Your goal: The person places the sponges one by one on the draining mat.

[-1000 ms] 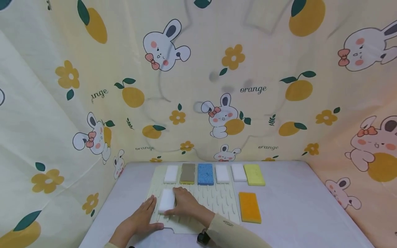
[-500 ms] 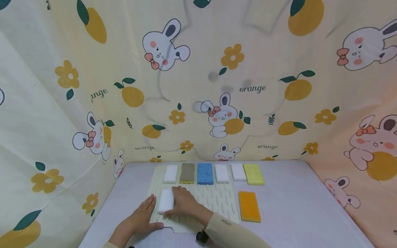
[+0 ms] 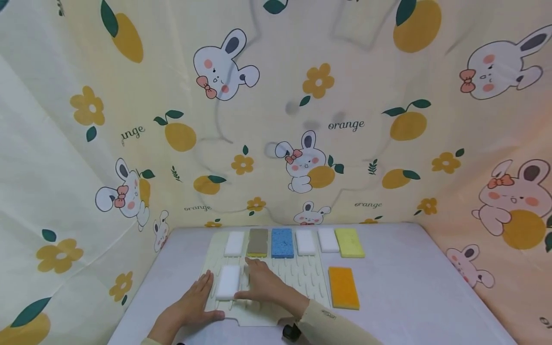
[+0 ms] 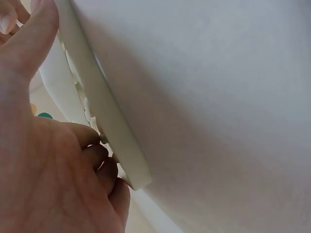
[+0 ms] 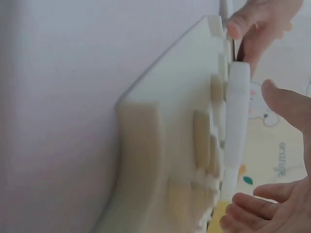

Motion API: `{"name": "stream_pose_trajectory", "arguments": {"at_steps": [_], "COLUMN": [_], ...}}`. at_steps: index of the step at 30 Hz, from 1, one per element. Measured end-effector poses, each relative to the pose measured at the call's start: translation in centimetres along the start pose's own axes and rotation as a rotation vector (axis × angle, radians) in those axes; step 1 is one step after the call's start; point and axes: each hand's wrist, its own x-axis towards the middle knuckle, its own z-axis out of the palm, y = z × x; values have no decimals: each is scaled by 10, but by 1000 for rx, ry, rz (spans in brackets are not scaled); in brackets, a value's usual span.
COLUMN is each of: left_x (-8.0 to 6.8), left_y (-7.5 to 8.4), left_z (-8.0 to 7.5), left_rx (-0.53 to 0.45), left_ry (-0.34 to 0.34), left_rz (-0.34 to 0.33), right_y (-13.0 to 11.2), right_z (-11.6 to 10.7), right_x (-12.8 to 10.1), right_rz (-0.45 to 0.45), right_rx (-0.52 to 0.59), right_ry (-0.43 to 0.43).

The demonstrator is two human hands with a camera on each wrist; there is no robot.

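Observation:
A cream ridged draining mat (image 3: 258, 315) lies on the table. On its front left part lies a white sponge (image 3: 228, 282), flat between my two hands. My left hand (image 3: 185, 306) rests along the mat's left edge with fingers stretched forward; in the left wrist view its fingertips touch the ridged side of the mat (image 4: 109, 107). Just right of the white sponge is my right hand (image 3: 267, 283), thumb and fingers spread. The right wrist view shows a gap between that hand (image 5: 286, 194) and the white sponge (image 5: 236, 111).
Along the mat's back edge sit a white sponge (image 3: 234, 243), a grey-brown and yellow sponge (image 3: 258, 242), a blue sponge (image 3: 282, 243) and another white sponge (image 3: 305, 242). Off the mat at right are a white sponge (image 3: 328, 239), a yellow sponge (image 3: 350, 242) and an orange sponge (image 3: 343, 287).
My right hand has let go of the white sponge and drawn slightly right of it. The sponge stays on the mat. My left hand keeps its place at the mat's edge.

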Motion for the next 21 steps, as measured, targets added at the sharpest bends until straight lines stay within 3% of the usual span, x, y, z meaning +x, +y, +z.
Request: {"name": "stream_pose_trajectory", "arguments": {"at_steps": [5, 21], "left_x": [-1, 0], "left_y": [-1, 3], "left_z": [-1, -2], "left_rx": [-14, 5], "left_ry": [-1, -15], "left_rz": [16, -1], "right_y": [12, 63], "right_z": [-13, -57], "right_x": [-10, -61], "right_rz": [35, 18], "right_rx": [109, 150], "right_ry": [9, 77]}}
